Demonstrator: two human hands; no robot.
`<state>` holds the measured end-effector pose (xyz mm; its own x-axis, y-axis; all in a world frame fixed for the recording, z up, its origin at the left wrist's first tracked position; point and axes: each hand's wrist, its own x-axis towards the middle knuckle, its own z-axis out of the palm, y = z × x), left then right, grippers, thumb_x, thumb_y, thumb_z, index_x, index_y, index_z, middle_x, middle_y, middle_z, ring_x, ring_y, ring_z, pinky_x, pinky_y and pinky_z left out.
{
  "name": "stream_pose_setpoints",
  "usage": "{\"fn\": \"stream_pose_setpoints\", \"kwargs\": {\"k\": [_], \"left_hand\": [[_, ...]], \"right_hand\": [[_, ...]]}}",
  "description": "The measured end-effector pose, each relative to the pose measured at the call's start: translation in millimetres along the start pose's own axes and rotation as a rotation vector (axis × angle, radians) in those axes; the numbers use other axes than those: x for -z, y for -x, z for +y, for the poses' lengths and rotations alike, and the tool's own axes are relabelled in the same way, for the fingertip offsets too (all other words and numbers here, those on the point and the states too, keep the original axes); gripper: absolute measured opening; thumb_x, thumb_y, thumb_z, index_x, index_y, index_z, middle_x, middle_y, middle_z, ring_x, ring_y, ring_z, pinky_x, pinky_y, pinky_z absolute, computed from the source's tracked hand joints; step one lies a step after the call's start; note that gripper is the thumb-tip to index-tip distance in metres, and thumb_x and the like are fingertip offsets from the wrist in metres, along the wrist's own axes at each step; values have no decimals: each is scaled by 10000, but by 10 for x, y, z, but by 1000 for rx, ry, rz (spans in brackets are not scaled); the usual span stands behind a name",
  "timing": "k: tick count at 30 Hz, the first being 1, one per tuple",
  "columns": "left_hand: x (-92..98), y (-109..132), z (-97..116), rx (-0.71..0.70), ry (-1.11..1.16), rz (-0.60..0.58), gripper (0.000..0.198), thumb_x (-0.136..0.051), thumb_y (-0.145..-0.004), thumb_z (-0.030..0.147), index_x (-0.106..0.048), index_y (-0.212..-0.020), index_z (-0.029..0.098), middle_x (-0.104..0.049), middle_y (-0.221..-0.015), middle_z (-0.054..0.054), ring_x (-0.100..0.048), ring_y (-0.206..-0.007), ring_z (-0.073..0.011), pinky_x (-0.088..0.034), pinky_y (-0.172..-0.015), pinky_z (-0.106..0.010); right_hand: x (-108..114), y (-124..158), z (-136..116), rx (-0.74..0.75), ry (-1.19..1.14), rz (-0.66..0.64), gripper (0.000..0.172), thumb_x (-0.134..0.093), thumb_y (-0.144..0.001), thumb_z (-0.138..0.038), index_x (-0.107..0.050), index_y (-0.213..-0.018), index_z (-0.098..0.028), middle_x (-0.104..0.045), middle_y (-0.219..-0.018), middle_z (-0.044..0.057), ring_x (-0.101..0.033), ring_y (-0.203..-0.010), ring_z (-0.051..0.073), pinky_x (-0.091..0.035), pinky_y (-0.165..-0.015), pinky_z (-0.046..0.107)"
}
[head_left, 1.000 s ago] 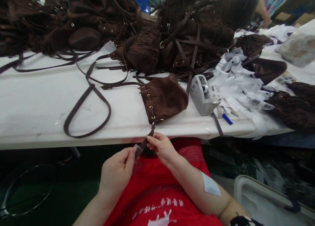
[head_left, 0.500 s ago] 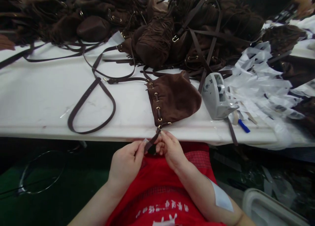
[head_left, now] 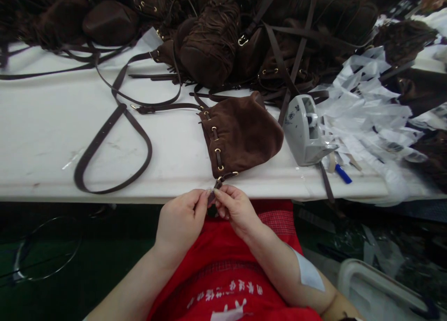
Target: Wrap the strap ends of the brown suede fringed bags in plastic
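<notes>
A brown suede drawstring bag [head_left: 244,134] lies on its side near the table's front edge, its gold-eyeleted mouth facing left. From its lower corner a dark leather strap [head_left: 218,183] hangs over the edge to my hands. My left hand [head_left: 183,216] pinches the strap between thumb and finger. Right beside it, my right hand [head_left: 235,207] grips the same strap, thumb and fingertips almost touching the left thumb. A small pale piece shows between the fingertips, too small to name. The bag's other strap [head_left: 148,158] loops across the table to the left.
Brown fringed bags [head_left: 209,46] are heaped along the back. A grey tape dispenser [head_left: 303,130] stands right of the bag, with a blue cap-like piece [head_left: 343,174] and crumpled clear plastic strips [head_left: 370,120] beyond. Below right is a pale bin [head_left: 377,288].
My hands have drawn together on the strap, the right one moving left to meet the left. The view has shifted slightly, and the hand at the far left edge is out of sight.
</notes>
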<state>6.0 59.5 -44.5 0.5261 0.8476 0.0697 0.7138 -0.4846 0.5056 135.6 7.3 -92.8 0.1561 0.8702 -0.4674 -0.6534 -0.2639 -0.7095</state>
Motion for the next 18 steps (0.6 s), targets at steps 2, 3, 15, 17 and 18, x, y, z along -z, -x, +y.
{"fn": "stream_pose_setpoints", "kwargs": {"k": [2,3,15,17,18], "left_hand": [[-11,-37,15,3,-20,-1,340,-424,-943,341,-693,-776,215,-700,-684,-10,-606,-605,-160,-358,-582,-263],[-13,-54,22,2,-31,-1,342,-425,-943,340,-692,-771,214,-698,-681,-11,-603,-600,-159,-351,-577,-264],[-89,-201,81,-18,-133,-29,390,-395,-952,376,-693,-761,210,-687,-665,-26,-599,-602,-176,-343,-577,-283],[-97,-203,90,-27,-128,-33,388,-393,-952,374,-691,-761,215,-689,-667,-22,-602,-610,-176,-348,-581,-282],[-99,-206,97,-30,-124,-33,387,-392,-951,374,-690,-761,216,-689,-668,-20,-603,-613,-176,-351,-583,-281]], "right_hand": [[15,5,-7,-4,2,-15,342,-749,-702,-456,-597,-738,-152,-582,-565,-43,-423,-351,27,-213,-320,153],[22,9,-10,-5,5,-22,338,-743,-709,-457,-606,-761,-152,-586,-573,-42,-431,-350,27,-213,-318,151],[42,-3,-141,39,-142,130,375,-692,-743,-514,-520,-785,-183,-524,-525,-82,-363,-317,31,-192,-302,163],[34,-13,-173,37,-185,128,373,-712,-732,-492,-503,-756,-184,-512,-533,-87,-337,-325,24,-186,-308,166],[31,-17,-182,37,-205,128,369,-719,-729,-482,-500,-759,-186,-512,-539,-88,-331,-331,23,-184,-311,166]]}}
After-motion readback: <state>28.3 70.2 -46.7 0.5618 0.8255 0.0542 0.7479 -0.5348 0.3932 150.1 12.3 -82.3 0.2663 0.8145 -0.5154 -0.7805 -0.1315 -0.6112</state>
